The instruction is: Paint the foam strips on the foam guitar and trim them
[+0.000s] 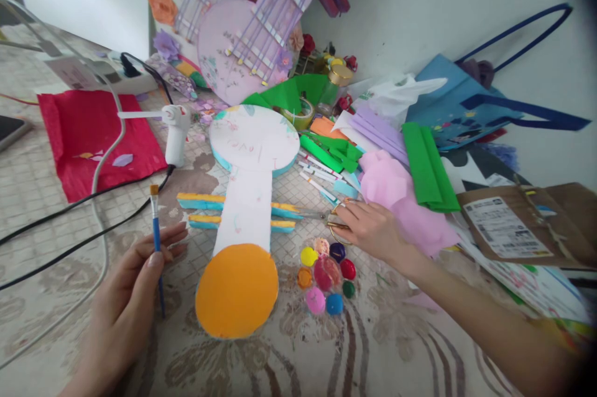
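Note:
Between the thumb and fingers of my left hand [140, 279] is a blue-handled paintbrush [157, 229], bristles upward. My right hand [368, 226] has its fingers on the gold handles of a pair of scissors [342, 229], whose blades point left. Between my hands lies a white cut-out shape [245, 198] with a rounded top and a long neck. An orange disc [237, 291] covers its near end. Two sticks, orange above and blue on the side, jut out on both sides of the neck. Several small paint pots [326, 272] are clustered just below the scissors.
A white glue gun [176, 135] stands beside red crepe paper [97, 135], with cables running left. Markers [319, 185], green paper [429, 167] and pink paper [387, 179] crowd the right. Behind are a blue bag [448, 98], a glass jar [336, 86] and decorated purple pieces [237, 48].

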A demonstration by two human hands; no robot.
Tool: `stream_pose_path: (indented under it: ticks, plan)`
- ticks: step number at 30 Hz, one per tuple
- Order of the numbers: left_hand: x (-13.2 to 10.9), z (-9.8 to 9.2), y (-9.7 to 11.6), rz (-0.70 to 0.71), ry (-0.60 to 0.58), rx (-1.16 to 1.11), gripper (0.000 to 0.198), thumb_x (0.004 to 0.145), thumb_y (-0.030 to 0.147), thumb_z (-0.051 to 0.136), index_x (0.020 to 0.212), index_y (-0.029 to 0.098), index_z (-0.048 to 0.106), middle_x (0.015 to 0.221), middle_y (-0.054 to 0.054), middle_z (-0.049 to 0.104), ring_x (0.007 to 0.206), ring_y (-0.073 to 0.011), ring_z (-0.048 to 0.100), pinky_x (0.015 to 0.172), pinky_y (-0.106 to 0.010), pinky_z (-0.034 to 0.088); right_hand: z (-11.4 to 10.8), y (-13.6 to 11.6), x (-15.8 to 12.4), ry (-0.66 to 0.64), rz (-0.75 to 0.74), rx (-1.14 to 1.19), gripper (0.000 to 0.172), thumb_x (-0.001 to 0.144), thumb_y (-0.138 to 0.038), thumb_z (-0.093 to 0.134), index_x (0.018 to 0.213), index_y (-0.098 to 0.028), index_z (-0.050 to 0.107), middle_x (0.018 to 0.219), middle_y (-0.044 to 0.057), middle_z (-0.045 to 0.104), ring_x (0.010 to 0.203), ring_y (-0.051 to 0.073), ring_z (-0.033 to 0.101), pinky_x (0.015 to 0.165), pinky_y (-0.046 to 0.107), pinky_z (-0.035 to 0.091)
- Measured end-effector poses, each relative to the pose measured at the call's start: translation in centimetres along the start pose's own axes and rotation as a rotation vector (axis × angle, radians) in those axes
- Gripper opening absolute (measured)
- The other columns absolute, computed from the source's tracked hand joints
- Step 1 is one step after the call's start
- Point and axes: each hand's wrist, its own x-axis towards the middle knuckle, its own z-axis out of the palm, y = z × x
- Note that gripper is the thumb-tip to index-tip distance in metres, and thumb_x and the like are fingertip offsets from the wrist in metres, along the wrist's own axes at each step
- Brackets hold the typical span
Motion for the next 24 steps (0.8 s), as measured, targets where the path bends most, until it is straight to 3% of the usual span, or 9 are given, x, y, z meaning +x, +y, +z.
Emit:
stream_pose_path:
  ticks: [5, 24]
  plan:
    - [0.06, 0.10, 0.37, -0.080, -0.008, -0.105, 0.033, 0.088, 0.048, 0.051, 0.113, 0.031, 0.062, 0.128, -0.001, 0.061, 0.111, -0.0236, 0.061, 0.103, -0.042, 0.045, 0.17, 0.18, -0.04, 0.003, -0.018, -0.007, 0.028, 0.090, -0.043, 0.053, 0.085, -0.018, 0.064, 0.080, 0.005, 0.069, 0.071, 0.016, 0.058, 0.065, 0.028, 0.033]
    - [0.02, 0.06, 0.68, -0.098, -0.029, -0.085, 0.032, 0.089, 0.049, 0.050, 0.114, 0.031, 0.061, 0.130, 0.001, 0.059, 0.113, -0.0239, 0.059, 0.103, -0.040, 0.043, 0.29, 0.08, 0.17, 0.045, -0.005, 0.000, 0.029, 0.093, -0.040, 0.050, 0.082, -0.018, 0.065, 0.071, 0.003, 0.067, 0.069, 0.015, 0.057, 0.063, 0.029, 0.030]
